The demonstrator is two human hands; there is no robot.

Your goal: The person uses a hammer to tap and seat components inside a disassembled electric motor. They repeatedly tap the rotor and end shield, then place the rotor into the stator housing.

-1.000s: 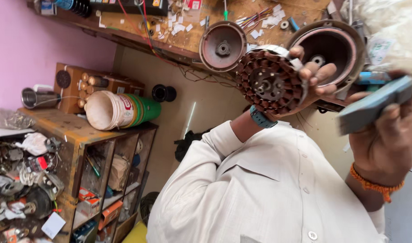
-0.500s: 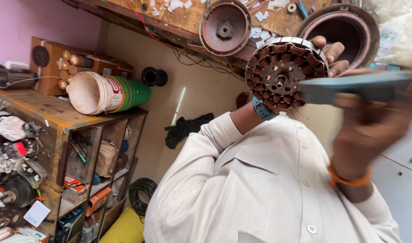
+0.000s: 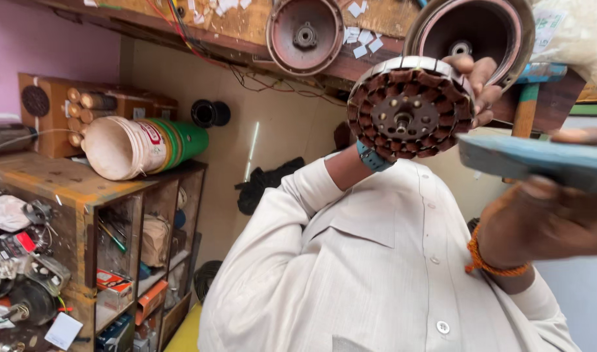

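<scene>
My left hand (image 3: 479, 83), with a teal watch band on its wrist, holds up a round motor stator (image 3: 409, 107) ringed with copper windings and with a small shaft hole in the middle. My right hand (image 3: 547, 225), with an orange thread around its wrist, grips a flat blue-grey bar (image 3: 533, 161) that is blurred. The bar's end sits just to the right of the stator's rim and a little below it. A cream shirt with buttons fills the lower middle of the view.
Two round brown motor covers (image 3: 305, 32) (image 3: 471, 32) sit on a wooden bench with paper scraps and wires. At left, a wooden shelf unit (image 3: 70, 189) carries a tipped white-and-green bucket (image 3: 142, 146), tools, boxes and motor parts.
The stator has come lower and closer in view. The blue-grey bar in my right hand has dropped from level with the stator to just below its right rim.
</scene>
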